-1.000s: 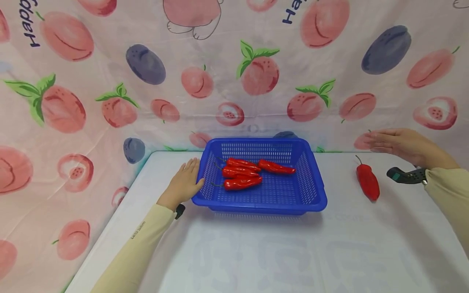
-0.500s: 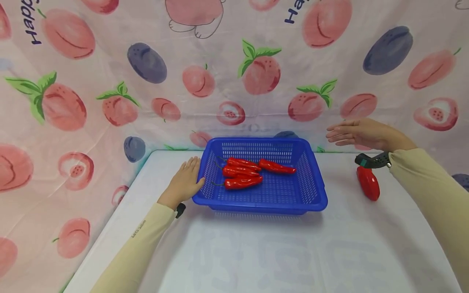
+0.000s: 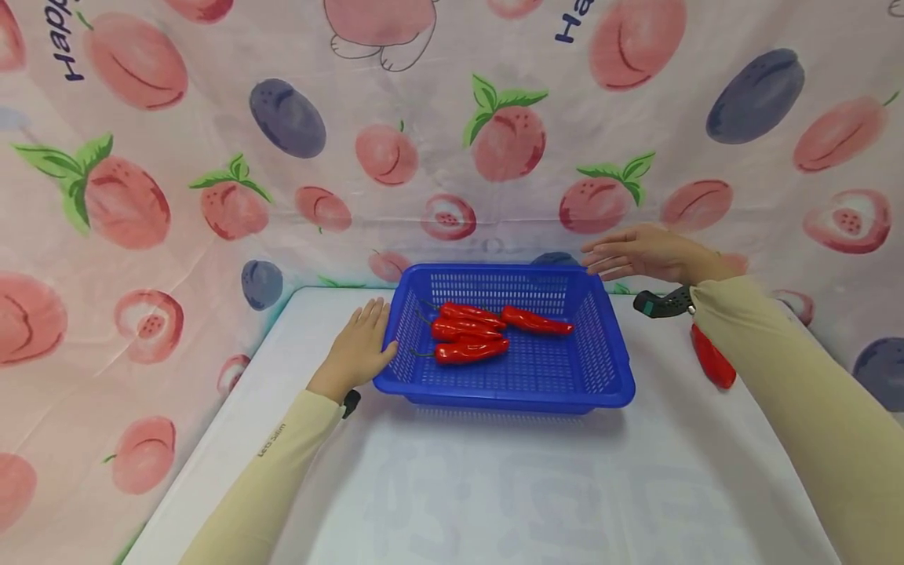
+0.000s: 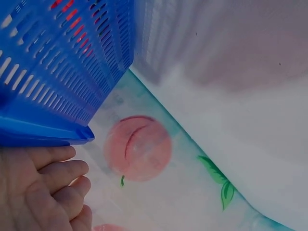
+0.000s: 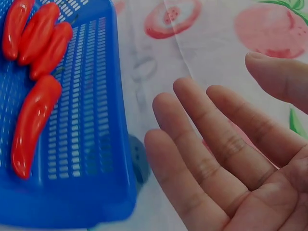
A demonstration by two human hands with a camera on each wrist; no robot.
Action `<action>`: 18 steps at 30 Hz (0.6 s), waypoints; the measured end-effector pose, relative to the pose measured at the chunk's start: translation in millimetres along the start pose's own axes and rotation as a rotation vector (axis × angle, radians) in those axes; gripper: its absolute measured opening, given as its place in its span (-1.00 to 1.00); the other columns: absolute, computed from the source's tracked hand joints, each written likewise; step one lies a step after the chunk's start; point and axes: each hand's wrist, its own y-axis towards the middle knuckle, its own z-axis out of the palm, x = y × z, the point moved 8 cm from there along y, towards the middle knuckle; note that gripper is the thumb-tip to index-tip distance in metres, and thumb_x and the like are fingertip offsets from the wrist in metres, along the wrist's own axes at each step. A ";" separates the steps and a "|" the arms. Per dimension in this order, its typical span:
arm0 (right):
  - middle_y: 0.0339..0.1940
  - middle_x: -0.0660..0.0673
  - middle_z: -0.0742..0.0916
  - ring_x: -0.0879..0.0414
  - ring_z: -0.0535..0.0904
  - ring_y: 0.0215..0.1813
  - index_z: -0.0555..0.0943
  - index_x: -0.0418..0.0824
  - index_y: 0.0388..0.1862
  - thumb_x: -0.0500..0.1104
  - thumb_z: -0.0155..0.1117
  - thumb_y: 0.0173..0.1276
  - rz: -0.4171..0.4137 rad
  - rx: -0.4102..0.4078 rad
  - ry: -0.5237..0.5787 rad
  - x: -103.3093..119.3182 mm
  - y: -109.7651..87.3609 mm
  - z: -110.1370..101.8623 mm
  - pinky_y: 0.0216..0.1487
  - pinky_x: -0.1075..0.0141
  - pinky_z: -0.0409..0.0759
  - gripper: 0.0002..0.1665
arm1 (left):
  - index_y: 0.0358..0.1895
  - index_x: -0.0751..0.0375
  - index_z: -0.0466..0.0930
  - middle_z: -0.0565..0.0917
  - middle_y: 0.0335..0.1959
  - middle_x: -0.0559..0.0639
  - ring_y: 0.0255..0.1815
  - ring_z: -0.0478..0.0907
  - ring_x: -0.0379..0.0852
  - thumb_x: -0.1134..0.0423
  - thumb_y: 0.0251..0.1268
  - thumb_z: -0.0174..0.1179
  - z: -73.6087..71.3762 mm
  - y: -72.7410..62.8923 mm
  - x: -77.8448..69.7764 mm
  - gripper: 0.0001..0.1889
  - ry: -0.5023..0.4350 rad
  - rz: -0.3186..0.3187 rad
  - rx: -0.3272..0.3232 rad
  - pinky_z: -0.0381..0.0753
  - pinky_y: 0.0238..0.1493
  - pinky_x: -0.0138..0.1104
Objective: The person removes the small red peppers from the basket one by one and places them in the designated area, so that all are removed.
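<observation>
A blue plastic basket [image 3: 501, 397] with slotted walls stands on the white table. Several long red peppers [image 3: 472, 351] lie inside it, mostly toward the left, one [image 3: 538, 322] a little to the right. My left hand [image 3: 355, 349] rests with straight fingers along the basket's left rim, thumb at the edge. Over the back right corner of the basket, my right hand [image 3: 646, 255] is raised, fingers extended and palm bare in the right wrist view. Another red pepper [image 3: 713, 359] lies on the table to the right, its upper part hidden behind my right sleeve.
Behind the table [image 3: 452, 486] hangs a pink cloth [image 3: 424, 102] printed with peaches and plums, which also runs down the left side. A dark wrist strap [image 3: 664, 303] sits on my right wrist.
My right hand has moved left, from above the lone pepper to the basket's back right corner. My left hand, the basket and the peppers have stayed put.
</observation>
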 end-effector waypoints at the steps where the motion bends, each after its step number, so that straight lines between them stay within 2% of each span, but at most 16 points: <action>1: 0.34 -0.24 0.48 -0.10 0.44 0.33 0.17 -0.33 0.43 -0.02 -0.07 0.49 -0.003 0.000 0.012 0.2 2.8 2.6 0.29 0.10 0.47 -0.34 | 0.41 0.50 0.01 0.08 0.46 0.37 0.51 -0.04 0.25 0.06 0.34 -0.06 0.1 0.2 0.3 -0.27 -0.003 -0.001 -0.002 -0.05 0.51 0.02; 9: 0.08 -0.06 0.68 0.06 0.59 0.14 0.26 -0.41 0.37 -0.08 -0.02 0.47 -0.014 0.017 0.078 0.5 31.1 27.6 0.34 -0.03 0.39 -0.39 | 0.41 0.50 0.04 0.15 0.43 0.38 0.49 0.03 0.26 0.07 0.33 -0.06 1.2 0.4 3.4 -0.28 -0.011 -0.014 -0.018 -0.04 0.51 0.02; 12: -0.01 0.01 0.71 0.09 0.61 0.11 0.23 -0.43 0.37 -0.12 -0.03 0.47 0.002 0.039 0.105 -1.3 41.8 38.9 0.33 -0.01 0.40 -0.40 | 0.41 0.48 0.03 0.14 0.44 0.36 0.50 0.02 0.25 0.07 0.34 -0.06 1.5 -0.4 4.6 -0.28 -0.020 -0.024 -0.018 -0.06 0.52 0.00; 15: -0.04 0.01 0.72 0.10 0.63 0.07 0.24 -0.45 0.36 -0.16 -0.01 0.46 0.012 0.056 0.118 -2.4 52.4 49.6 0.27 0.07 0.49 -0.41 | 0.42 0.48 0.02 0.13 0.44 0.36 0.50 0.01 0.25 0.06 0.34 -0.07 2.7 -0.6 4.8 -0.28 -0.027 -0.024 -0.019 -0.05 0.52 0.00; 18: 0.01 -0.06 0.70 0.08 0.63 0.08 0.23 -0.47 0.35 -0.20 -0.01 0.45 0.010 0.084 0.119 -2.5 61.1 59.7 0.23 0.10 0.53 -0.42 | 0.42 0.48 0.01 0.11 0.45 0.35 0.51 -0.01 0.24 0.06 0.34 -0.08 4.6 0.2 4.6 -0.28 -0.040 -0.019 -0.014 -0.06 0.52 0.00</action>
